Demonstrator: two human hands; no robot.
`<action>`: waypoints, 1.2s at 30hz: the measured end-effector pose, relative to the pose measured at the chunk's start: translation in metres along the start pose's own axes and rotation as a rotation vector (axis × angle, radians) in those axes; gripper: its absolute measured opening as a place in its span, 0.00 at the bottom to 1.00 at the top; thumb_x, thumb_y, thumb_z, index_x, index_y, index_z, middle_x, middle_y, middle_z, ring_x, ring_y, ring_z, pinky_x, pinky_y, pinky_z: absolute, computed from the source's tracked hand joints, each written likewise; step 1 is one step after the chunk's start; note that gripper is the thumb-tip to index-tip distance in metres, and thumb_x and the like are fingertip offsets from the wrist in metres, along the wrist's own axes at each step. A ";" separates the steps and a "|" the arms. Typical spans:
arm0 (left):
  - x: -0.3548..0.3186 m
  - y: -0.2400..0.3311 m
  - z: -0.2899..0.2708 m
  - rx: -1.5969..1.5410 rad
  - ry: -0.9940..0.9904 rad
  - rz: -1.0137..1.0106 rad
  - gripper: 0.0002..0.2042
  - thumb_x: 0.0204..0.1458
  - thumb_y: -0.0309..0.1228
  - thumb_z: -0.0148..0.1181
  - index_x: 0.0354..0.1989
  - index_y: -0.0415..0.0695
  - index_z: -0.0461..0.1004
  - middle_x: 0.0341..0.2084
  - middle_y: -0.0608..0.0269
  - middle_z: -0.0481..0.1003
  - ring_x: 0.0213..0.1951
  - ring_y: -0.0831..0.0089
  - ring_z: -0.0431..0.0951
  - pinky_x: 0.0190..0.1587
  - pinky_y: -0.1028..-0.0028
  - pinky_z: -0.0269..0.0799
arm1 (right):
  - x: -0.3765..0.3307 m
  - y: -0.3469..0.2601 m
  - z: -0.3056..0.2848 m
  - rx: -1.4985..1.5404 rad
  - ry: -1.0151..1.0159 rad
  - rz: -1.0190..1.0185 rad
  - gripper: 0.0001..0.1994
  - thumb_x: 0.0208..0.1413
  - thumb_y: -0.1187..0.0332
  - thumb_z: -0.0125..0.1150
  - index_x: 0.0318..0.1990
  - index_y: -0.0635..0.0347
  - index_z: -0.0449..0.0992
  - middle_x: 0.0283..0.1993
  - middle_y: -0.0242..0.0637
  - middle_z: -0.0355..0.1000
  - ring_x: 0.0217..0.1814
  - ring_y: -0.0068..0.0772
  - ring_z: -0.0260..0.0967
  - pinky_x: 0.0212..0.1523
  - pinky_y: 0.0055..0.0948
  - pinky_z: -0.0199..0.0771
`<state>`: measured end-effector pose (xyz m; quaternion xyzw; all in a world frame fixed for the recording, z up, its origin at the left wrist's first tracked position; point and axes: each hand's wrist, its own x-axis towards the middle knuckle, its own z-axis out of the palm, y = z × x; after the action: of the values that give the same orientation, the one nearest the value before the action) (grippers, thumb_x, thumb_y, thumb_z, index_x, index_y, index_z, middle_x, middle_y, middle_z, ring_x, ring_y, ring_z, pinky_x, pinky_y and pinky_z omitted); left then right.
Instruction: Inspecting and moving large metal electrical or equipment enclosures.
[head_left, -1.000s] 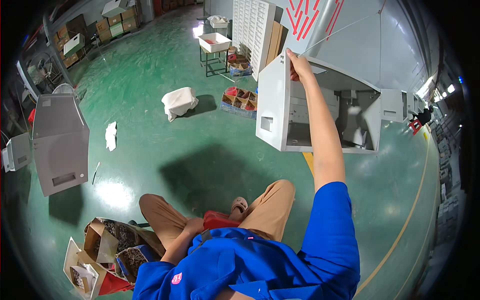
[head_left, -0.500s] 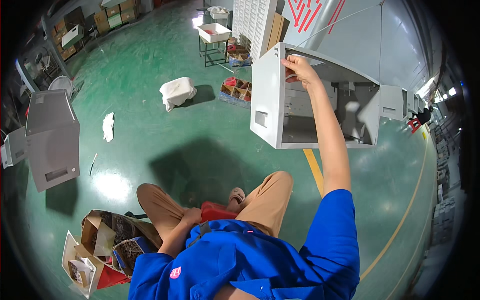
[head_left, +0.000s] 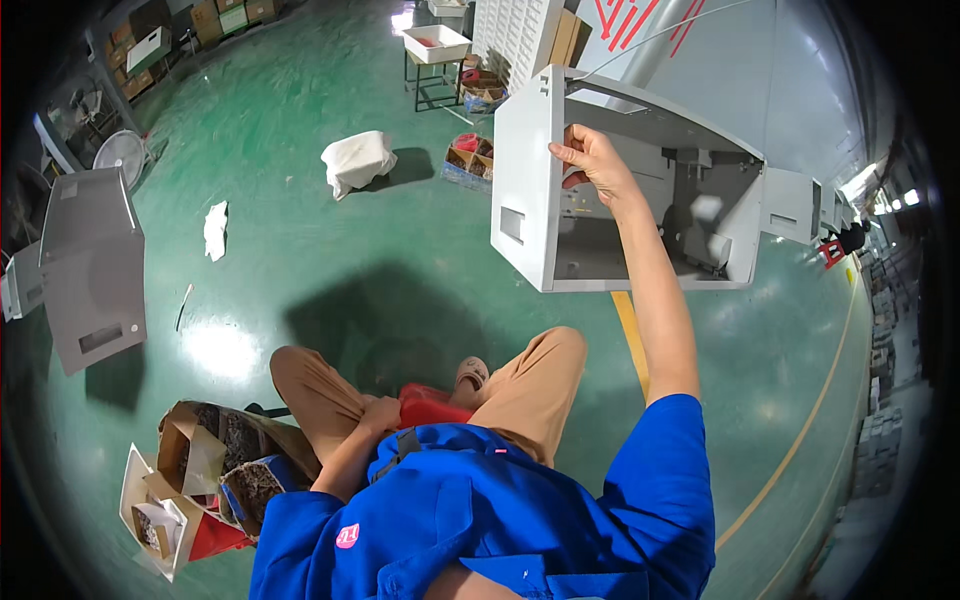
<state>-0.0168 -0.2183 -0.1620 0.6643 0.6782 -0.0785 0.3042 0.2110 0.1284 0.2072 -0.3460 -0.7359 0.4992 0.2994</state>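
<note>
A light-grey metal cabinet (head_left: pixel 525 185), open on the side towards me, hangs in front of me to the right with a thin cord at its top. Its side wall has a rectangular cutout, and brackets show inside. My right hand (head_left: pixel 592 168) grips the front edge of that wall, thumb outside and fingers curled inside the opening. My left hand (head_left: pixel 381 412) lies on my left thigh with its fingers curled in; nothing shows in it.
Left hangs another grey cabinet (head_left: pixel 95 270). Boxes of small parts (head_left: pixel 215 460) stand by my left knee. Ahead are a cloth-covered object (head_left: pixel 357 162), a divided parts box (head_left: pixel 467 160) and a white tub (head_left: pixel 436 43) on a stand. More cabinets (head_left: pixel 790 205) hang at right.
My right hand has slid lower along the cabinet's edge. The cabinet stands slightly higher and further left in view, while the whole view has shifted a little. My left hand stays on the thigh.
</note>
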 end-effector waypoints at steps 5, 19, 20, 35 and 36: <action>0.015 -0.026 0.027 -0.063 0.065 0.021 0.08 0.35 0.29 0.52 0.23 0.40 0.75 0.24 0.47 0.74 0.30 0.56 0.75 0.32 0.61 0.71 | -0.008 -0.006 0.029 -0.042 -0.022 -0.011 0.11 0.46 0.65 0.58 0.34 0.62 0.68 0.25 0.29 0.68 0.21 0.17 0.65 0.16 0.17 0.66; -0.003 -0.043 -0.003 0.040 0.005 0.007 0.08 0.33 0.30 0.52 0.22 0.43 0.76 0.23 0.52 0.75 0.31 0.57 0.75 0.33 0.60 0.68 | -0.051 -0.003 0.124 -0.473 0.008 -0.046 0.13 0.40 0.67 0.63 0.28 0.64 0.67 0.26 0.34 0.70 0.30 0.22 0.68 0.31 0.23 0.67; 0.000 -0.044 -0.002 0.027 -0.024 0.008 0.08 0.33 0.30 0.52 0.22 0.44 0.76 0.23 0.51 0.74 0.31 0.56 0.75 0.33 0.60 0.68 | -0.057 -0.005 0.131 -0.506 0.020 -0.013 0.14 0.39 0.66 0.64 0.29 0.64 0.67 0.29 0.36 0.72 0.32 0.24 0.70 0.33 0.24 0.67; 0.006 -0.070 0.022 0.013 0.051 0.144 0.09 0.32 0.30 0.51 0.21 0.42 0.76 0.23 0.49 0.74 0.30 0.57 0.75 0.33 0.63 0.69 | -0.083 0.030 0.173 -1.078 0.265 -0.578 0.27 0.43 0.47 0.53 0.45 0.59 0.65 0.48 0.43 0.61 0.55 0.43 0.54 0.55 0.49 0.48; 0.006 -0.068 0.020 -0.018 0.058 0.123 0.09 0.32 0.30 0.50 0.21 0.41 0.76 0.23 0.49 0.74 0.30 0.57 0.75 0.33 0.63 0.69 | -0.086 0.033 0.168 -1.084 0.276 -0.569 0.27 0.43 0.47 0.53 0.45 0.59 0.65 0.48 0.43 0.61 0.55 0.43 0.54 0.55 0.49 0.48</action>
<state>-0.0748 -0.2308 -0.2010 0.7038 0.6454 -0.0344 0.2948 0.1357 -0.0207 0.1136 -0.3006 -0.9023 -0.0932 0.2947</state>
